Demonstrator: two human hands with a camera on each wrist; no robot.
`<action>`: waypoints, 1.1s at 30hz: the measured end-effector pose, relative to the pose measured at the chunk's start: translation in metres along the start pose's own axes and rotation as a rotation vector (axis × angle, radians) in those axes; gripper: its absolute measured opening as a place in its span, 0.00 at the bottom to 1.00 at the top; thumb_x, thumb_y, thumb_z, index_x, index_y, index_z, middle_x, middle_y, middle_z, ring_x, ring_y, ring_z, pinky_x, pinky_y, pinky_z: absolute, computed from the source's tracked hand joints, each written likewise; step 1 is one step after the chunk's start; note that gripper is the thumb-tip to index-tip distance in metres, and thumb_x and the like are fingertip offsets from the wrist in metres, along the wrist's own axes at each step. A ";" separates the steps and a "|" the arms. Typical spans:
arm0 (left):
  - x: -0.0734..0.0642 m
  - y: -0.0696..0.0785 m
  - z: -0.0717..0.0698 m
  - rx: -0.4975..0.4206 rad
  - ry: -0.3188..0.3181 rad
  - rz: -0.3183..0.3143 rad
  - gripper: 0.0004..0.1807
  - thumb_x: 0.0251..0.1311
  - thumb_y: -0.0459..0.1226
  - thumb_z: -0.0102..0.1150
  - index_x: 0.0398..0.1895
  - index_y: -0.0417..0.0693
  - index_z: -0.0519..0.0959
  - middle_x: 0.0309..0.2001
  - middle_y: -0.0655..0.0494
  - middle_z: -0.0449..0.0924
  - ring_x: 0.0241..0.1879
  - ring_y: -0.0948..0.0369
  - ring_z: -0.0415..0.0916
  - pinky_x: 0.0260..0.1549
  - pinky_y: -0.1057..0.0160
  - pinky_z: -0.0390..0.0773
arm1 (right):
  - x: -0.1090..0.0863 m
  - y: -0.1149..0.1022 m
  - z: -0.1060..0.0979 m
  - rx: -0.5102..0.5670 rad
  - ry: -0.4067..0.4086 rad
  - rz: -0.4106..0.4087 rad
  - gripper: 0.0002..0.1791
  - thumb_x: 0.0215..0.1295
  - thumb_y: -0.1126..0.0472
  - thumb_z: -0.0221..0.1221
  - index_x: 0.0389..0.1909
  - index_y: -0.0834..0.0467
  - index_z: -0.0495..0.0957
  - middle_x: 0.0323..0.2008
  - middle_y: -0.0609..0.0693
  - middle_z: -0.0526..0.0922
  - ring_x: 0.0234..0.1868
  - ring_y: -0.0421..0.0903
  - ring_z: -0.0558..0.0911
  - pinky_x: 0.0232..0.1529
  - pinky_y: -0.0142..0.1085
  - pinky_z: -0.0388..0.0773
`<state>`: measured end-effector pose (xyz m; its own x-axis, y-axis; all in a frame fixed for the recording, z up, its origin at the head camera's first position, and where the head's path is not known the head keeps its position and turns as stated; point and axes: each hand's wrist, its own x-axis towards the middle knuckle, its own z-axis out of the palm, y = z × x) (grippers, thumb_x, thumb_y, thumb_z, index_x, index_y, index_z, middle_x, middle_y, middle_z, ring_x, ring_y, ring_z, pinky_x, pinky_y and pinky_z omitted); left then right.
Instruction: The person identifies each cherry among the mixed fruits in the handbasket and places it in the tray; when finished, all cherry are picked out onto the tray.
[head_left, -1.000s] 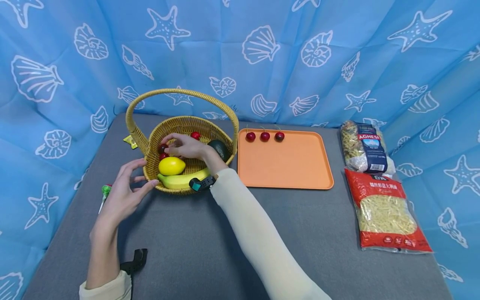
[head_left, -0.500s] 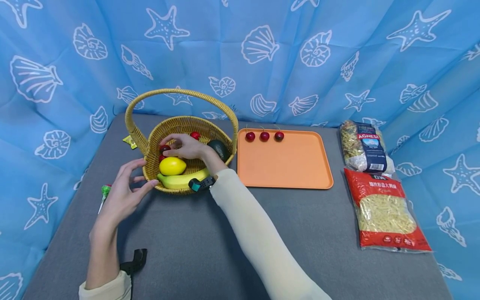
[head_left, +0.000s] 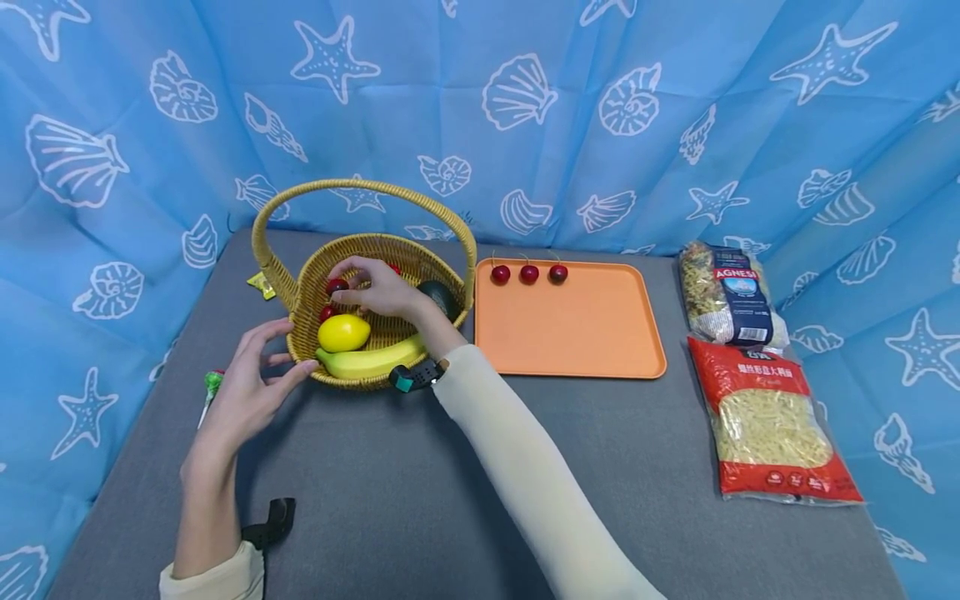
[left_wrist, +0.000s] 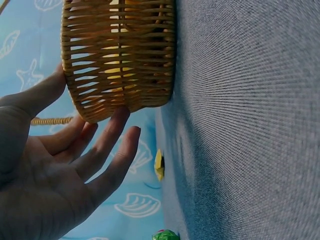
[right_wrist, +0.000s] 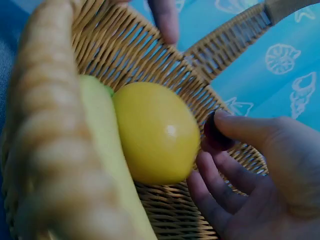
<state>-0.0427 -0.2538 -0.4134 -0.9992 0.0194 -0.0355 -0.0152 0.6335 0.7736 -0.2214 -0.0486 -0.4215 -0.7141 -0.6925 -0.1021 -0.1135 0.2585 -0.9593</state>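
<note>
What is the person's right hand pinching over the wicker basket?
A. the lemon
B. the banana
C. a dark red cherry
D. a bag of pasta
C. The right hand pinches a dark red cherry between thumb and fingers above the basket, next to the lemon, which lies untouched beside the banana.

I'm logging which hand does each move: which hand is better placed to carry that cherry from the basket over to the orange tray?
Probably the right hand: it already pinches the cherry above the basket, and the orange tray lies on its side. The left hand only touches the basket's outer wall.
</note>
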 end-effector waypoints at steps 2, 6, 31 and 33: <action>0.000 0.000 0.000 -0.003 -0.003 -0.006 0.40 0.78 0.47 0.64 0.83 0.41 0.59 0.81 0.31 0.56 0.67 0.29 0.76 0.50 0.49 0.92 | -0.005 -0.003 -0.004 0.008 0.008 -0.017 0.17 0.81 0.60 0.62 0.65 0.58 0.77 0.60 0.57 0.81 0.52 0.48 0.81 0.52 0.49 0.90; 0.000 0.000 -0.001 -0.010 -0.013 -0.025 0.41 0.77 0.48 0.64 0.84 0.41 0.58 0.82 0.32 0.55 0.68 0.29 0.75 0.50 0.52 0.93 | -0.017 -0.011 -0.014 -0.010 0.016 -0.055 0.17 0.81 0.60 0.61 0.66 0.57 0.77 0.61 0.56 0.80 0.56 0.48 0.81 0.55 0.53 0.90; 0.000 0.002 0.000 -0.022 -0.018 -0.028 0.42 0.76 0.47 0.66 0.84 0.41 0.59 0.82 0.33 0.55 0.68 0.31 0.76 0.42 0.81 0.85 | -0.181 -0.047 -0.090 -0.128 0.074 -0.422 0.21 0.74 0.64 0.66 0.65 0.61 0.82 0.54 0.55 0.88 0.51 0.49 0.85 0.54 0.43 0.89; 0.000 0.002 0.000 -0.024 -0.019 -0.030 0.42 0.76 0.47 0.66 0.84 0.42 0.59 0.82 0.33 0.55 0.68 0.31 0.76 0.42 0.81 0.85 | -0.192 -0.037 -0.100 -0.104 0.134 -0.417 0.21 0.73 0.65 0.67 0.64 0.62 0.82 0.56 0.56 0.87 0.53 0.49 0.86 0.56 0.42 0.90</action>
<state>-0.0426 -0.2529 -0.4119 -0.9974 0.0156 -0.0703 -0.0459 0.6150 0.7872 -0.1494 0.1420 -0.3397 -0.6753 -0.6600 0.3293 -0.4743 0.0467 -0.8791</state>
